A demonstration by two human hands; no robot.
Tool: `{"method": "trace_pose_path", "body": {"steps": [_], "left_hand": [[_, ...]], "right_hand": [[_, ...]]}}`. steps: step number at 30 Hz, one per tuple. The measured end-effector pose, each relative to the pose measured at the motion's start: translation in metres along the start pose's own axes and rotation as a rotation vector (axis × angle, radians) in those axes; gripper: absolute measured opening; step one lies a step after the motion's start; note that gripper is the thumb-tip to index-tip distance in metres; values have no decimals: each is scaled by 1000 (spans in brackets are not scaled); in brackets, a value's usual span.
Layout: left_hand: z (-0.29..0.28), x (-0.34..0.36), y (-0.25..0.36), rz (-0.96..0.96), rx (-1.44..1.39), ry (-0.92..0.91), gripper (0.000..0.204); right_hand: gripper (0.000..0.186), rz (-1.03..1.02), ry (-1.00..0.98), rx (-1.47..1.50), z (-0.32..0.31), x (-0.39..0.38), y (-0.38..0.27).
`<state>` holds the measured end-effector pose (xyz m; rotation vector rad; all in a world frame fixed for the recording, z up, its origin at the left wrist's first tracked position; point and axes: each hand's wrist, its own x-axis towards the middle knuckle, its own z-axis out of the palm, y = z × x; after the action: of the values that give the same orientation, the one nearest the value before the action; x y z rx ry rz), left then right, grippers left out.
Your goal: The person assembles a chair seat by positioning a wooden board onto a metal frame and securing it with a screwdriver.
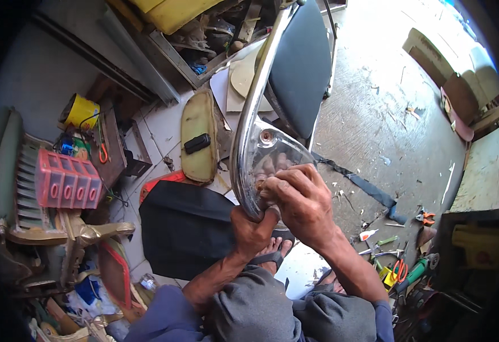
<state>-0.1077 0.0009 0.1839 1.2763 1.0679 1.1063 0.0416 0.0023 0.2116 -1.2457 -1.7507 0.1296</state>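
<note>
A chrome chair frame point(244, 148) with a black padded panel point(295, 62) stands upright before me. Its lower end has a shiny plate point(281, 151) with a holed fitting point(266, 137). My left hand point(249, 231) is closed around the bottom of the curved chrome frame. My right hand point(301, 202) is against the plate, fingers bent and pressed together near a rusty spot; what they hold, if anything, is hidden. Below the frame lies a black sheet of material point(181, 228), beside my sandaled foot point(269, 253).
Left are pink drawers point(67, 179), a carved chair point(73, 231) and a yellow bucket point(80, 111). A worn cushion point(198, 114) lies behind the frame. Right on the concrete floor point(386, 102) lie a strap point(363, 191), scissors point(399, 271), a green grinder point(417, 273) and boards point(460, 97).
</note>
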Motion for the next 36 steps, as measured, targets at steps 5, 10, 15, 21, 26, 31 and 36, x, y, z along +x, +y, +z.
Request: {"method": "trace_pose_path", "body": {"steps": [5, 10, 15, 21, 26, 31, 36], "left_hand": [[-7, -3, -6, -35, 100, -73, 19], [-5, -2, -4, -17, 101, -50, 12], [2, 1, -5, 64, 84, -9, 15], [-1, -1, -2, 61, 84, -51, 10], [3, 0, 9, 39, 39, -22, 10], [3, -1, 3, 51, 45, -34, 8], [10, -1, -1, 84, 48, -35, 9]], "right_hand": [[39, -38, -71, -59, -9, 7, -6], [38, -85, -116, -87, -12, 14, -6], [36, -74, -152, -38, -16, 20, -7], [34, -70, -108, -42, -10, 14, -5], [32, -72, -108, -35, -9, 11, -1], [33, -7, -79, -54, -9, 6, -5], [27, 68, -47, -65, -11, 4, -9]]}}
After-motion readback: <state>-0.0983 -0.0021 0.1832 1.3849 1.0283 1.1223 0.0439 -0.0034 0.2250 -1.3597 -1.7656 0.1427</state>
